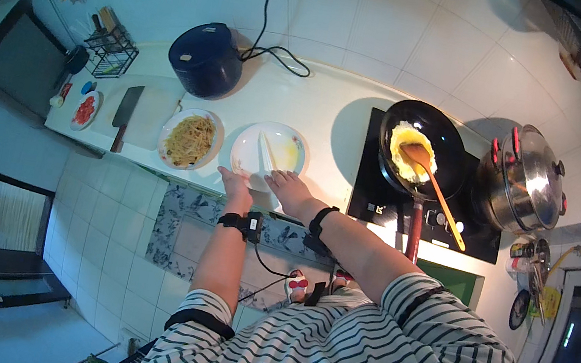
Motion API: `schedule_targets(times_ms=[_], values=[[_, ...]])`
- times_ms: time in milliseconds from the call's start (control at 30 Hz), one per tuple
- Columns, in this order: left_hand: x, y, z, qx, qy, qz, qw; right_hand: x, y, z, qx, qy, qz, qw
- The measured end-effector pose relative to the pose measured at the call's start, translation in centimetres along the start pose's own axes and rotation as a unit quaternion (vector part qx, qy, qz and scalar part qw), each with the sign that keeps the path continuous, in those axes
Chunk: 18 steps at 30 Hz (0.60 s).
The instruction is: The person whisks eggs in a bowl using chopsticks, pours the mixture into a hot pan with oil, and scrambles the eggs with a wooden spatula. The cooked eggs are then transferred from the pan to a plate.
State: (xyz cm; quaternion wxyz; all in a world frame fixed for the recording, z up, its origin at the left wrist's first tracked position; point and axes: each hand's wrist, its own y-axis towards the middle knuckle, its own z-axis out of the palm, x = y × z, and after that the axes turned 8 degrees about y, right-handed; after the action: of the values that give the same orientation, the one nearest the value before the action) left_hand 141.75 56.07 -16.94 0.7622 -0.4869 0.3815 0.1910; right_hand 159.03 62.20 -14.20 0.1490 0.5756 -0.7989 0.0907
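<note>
A white plate (248,145) with a floral rim and yellow residue lies before me, pale chopsticks across it. At its near left edge is my left hand (236,187), thumb pointing outward; its other fingers are hard to make out. My right hand (291,193) rests its fingers over the near right rim, by the chopstick ends; whether it grips them is unclear. Further right, a black frying pan (451,133) on the cooktop holds yellow egg (401,137) with pale edges. A wooden spatula (440,198) leans in the pan, its head on the egg.
Left of the plate are a plate of shredded food (189,140), a cleaver (128,105) on a cutting board (157,101) and a dish of chopped red food (85,111). A dark blue rice cooker (205,63) stands behind. A steel steamer pot (527,181) is right of the pan.
</note>
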Motion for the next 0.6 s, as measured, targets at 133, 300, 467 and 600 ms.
schedule_targets(times_ms=[133, 300, 467, 600], values=[[1.8, 1.6, -0.6, 0.096, -0.044, -0.042, 0.993, -1.4, -3.0, -3.2, -0.052, 0.032, 0.071, 0.996], [4.8, 0.0, -4.7, 0.063, 0.075, 0.108, 0.989, -6.9, -15.6, -14.4, -0.220, 0.100, 0.175, 0.954], [11.2, -4.1, -15.3, 0.095, 0.028, -0.048, 0.994, -12.0, -33.2, -20.6, -0.295, -0.094, 0.450, 0.838], [19.9, -7.7, -26.4, 0.001, 0.001, -0.288, 0.957, -16.5, -38.7, -17.4, -0.133, 0.034, 0.564, 0.815]])
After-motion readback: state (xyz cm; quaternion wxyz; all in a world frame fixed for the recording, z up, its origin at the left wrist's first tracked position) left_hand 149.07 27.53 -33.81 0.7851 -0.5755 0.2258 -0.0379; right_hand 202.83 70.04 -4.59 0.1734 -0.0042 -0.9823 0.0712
